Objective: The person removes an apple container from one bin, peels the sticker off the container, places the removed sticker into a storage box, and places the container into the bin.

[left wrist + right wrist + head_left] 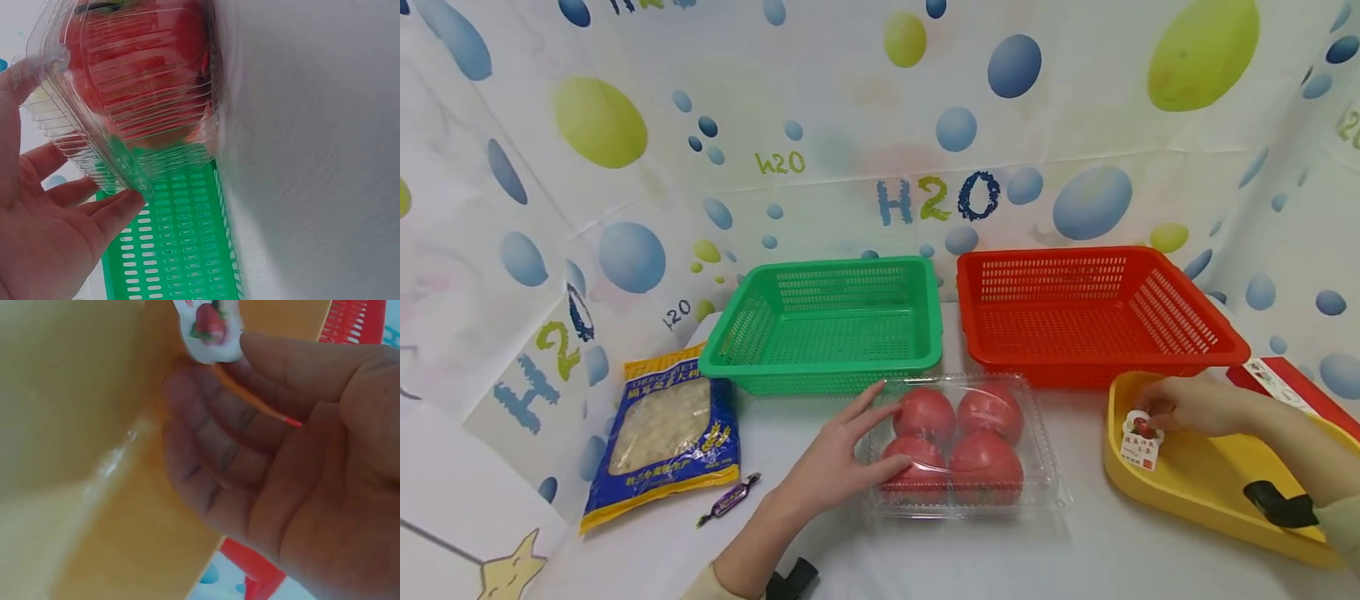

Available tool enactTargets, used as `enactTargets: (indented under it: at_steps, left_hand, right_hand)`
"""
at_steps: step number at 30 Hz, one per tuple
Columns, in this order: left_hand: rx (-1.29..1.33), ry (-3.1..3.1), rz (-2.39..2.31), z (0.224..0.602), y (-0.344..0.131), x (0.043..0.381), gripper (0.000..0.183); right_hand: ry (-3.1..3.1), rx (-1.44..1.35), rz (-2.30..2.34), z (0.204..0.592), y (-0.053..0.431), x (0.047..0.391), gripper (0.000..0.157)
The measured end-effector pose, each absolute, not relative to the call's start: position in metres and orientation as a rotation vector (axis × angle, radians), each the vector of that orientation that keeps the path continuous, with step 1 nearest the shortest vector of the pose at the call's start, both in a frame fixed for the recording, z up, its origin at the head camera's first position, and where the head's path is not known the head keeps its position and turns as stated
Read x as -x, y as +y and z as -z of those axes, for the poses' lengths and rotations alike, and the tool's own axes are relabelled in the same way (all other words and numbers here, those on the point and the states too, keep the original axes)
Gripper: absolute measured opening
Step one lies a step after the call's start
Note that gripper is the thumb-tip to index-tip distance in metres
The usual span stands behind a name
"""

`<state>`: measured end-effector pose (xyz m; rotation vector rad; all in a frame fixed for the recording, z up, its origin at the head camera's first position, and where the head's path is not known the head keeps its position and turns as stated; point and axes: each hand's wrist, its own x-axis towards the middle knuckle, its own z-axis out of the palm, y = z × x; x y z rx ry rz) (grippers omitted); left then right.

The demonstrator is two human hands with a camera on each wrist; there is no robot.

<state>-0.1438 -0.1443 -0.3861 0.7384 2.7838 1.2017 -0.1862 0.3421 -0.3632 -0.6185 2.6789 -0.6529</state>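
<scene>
A clear plastic box [1045, 467] holds several round red tomatoes [987, 467] under its lid. My left hand [827, 462] is spread over the box's left side, its fingers on the lid and edge; the left wrist view shows the fingers [115, 212] along the ribbed plastic wall. On the right, my right hand [1198, 406] reaches into the yellow tray [1213, 523]. Between thumb and fingertips it pinches a small white tag [1141, 450] with a red fruit picture and printed characters. In the right wrist view the tag [212, 328] shows at the top, beside the thumb.
Behind the box stand a green basket [827, 377] and a red basket [1097, 367]. A blue and yellow bag of pasta [662, 429] lies at left, with a purple wrapped candy [728, 499] near it. A red box [1285, 383] sits behind the tray.
</scene>
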Motion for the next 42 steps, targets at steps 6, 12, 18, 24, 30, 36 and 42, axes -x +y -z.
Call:
enactTargets:
  at_steps: [6, 12, 18, 24, 30, 36, 42]
  left_hand:
    - [-0.752, 2.790, -1.219, 0.388, -0.144, 0.145, 0.063]
    - [-0.753, 2.774, -1.247, 0.392, -0.145, 0.146, 0.061]
    - [-0.761, 2.761, -1.259, 0.393, -0.144, 0.146, 0.061]
    - [-0.787, 2.768, -1.269, 0.391, -0.143, 0.146, 0.060]
    - [-0.814, 2.781, -1.359, 0.397, -0.146, 0.149, 0.062]
    - [-0.699, 2.621, -1.625, 0.407, -0.156, 0.158, 0.064]
    - [-0.572, 2.289, -1.747, 0.416, -0.170, 0.168, 0.074]
  right_hand:
    - [2.829, 0.631, 0.611, 0.355, 0.333, 0.184, 0.029]
    - [2.872, 0.599, 0.672, 0.342, 0.305, 0.177, 0.028]
    - [2.854, 0.654, 0.842, 0.333, 0.270, 0.166, 0.027]
    - [2.885, 0.628, 1.007, 0.335, 0.243, 0.158, 0.034]
    - [2.818, 0.493, 1.112, 0.345, 0.221, 0.152, 0.055]
    - [2.634, 0.334, 1.144, 0.361, 0.208, 0.147, 0.085]
    - [2.529, 0.258, 1.197, 0.375, 0.203, 0.152, 0.098]
